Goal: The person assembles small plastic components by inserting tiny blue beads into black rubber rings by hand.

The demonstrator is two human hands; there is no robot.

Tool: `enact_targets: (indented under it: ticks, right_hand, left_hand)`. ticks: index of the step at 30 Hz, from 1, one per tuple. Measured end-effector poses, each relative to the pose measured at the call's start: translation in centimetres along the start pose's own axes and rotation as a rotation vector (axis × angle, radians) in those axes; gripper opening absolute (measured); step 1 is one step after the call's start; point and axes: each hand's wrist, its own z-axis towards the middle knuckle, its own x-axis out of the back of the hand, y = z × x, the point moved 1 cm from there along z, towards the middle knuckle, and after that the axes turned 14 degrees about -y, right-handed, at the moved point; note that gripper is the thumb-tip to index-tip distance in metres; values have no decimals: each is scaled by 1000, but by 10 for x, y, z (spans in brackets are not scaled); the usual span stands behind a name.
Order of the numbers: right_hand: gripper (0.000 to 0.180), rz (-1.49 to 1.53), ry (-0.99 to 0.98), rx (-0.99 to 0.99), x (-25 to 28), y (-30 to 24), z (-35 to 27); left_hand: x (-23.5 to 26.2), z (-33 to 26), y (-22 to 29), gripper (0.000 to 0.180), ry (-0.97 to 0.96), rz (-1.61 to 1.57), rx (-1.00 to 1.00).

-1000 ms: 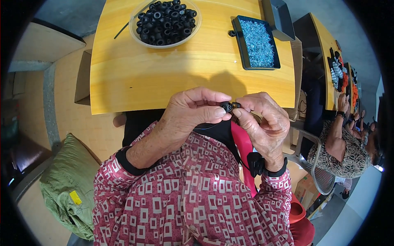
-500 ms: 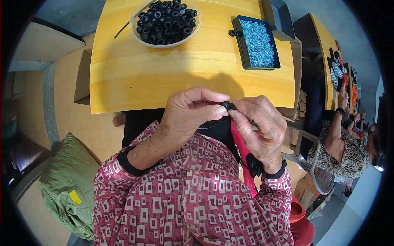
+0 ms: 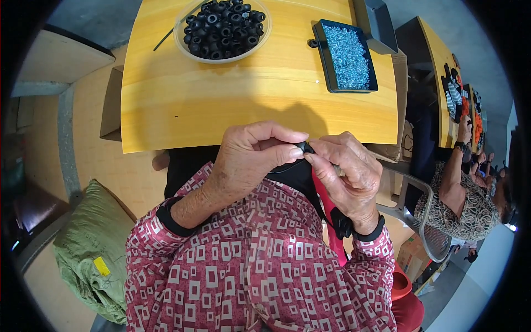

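Below the yellow table (image 3: 221, 105), left hand (image 3: 249, 160) and right hand (image 3: 345, 171) pinching a small black part (image 3: 305, 147), mostly hidden by fingertips.

A single head-worn fisheye camera looks steeply down from above the yellow table (image 3: 254, 94), close over the person's own forearms, which enter from the lower edge. It faces forward across the table toward its far edge. Straight edges bow near the dark round rim. No second view shares this scene.

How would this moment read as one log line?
left hand: pinching small black part | right hand: pinching same part | bowl of black rings, tray of blue bits on table
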Motion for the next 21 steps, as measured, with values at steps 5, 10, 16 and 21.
enact_targets:
  ticks: [5,10,16,21]
  right_hand:
    - [18,3,-78,-6,-1,5,-1]
    - [19,-159,-75,80,3,1,3]
    - [15,68,-201,39,8,20,4]
    - [15,167,-276,105,8,25,7]
  left_hand:
    - [1,0,-6,21,22,19,-5]
    - [0,0,-5,21,5,44,35]
    - [3,-1,-9,20,0,-44,87]
    - [3,-2,-8,18,-17,3,102]
